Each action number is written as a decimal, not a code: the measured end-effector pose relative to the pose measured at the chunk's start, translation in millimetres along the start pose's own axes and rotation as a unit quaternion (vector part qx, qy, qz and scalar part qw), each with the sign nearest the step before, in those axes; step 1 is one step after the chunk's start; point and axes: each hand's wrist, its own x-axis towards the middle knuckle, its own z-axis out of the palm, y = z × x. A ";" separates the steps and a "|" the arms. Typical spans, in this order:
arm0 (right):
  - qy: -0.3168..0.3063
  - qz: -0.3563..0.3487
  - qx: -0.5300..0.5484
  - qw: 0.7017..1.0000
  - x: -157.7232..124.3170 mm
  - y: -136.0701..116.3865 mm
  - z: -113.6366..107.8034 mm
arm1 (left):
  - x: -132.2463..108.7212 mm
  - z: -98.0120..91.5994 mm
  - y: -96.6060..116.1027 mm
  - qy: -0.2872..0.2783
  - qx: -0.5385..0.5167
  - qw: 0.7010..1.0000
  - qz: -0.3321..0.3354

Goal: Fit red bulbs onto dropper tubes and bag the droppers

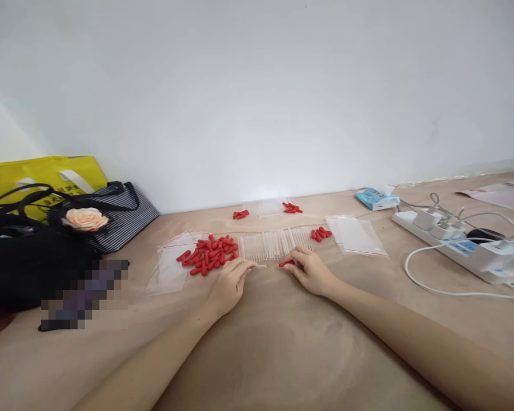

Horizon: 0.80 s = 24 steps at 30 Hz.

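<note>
This looks like an informal home workroom: a plain covered tabletop (274,354) stands against a bare white wall (257,85). Personal handbags (124,220) crowd its left edge, and a power strip (466,251) with chargers and a tissue pack (377,198) lie toward the right. Red caps (209,254), clear tubes (274,244) and zip bags (355,234) lie in small piles near the back edge.

Clear tube (260,266) lies near small red cap (286,263).

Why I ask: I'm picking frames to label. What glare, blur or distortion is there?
Head view: soft, even light, weak shadows; a pale glare patch low on the wall; wide-angle stretch on both forearms; a pixelated block beside the black bag; left hand, right hand and red caps sharp; clear tubes low in contrast.
</note>
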 end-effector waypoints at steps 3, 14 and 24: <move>0.005 0.027 0.053 0.998 2.8 -2.3 1.9 | 2.6 1.6 3.6 -0.009 -0.025 1.000 0.009; -0.053 -0.059 0.099 0.992 4.3 -12.1 4.0 | 4.3 3.3 5.1 -0.016 -0.046 0.999 0.010; -0.074 -0.026 0.148 0.986 3.8 -13.7 5.7 | 4.1 5.1 4.0 0.003 -0.073 0.997 0.033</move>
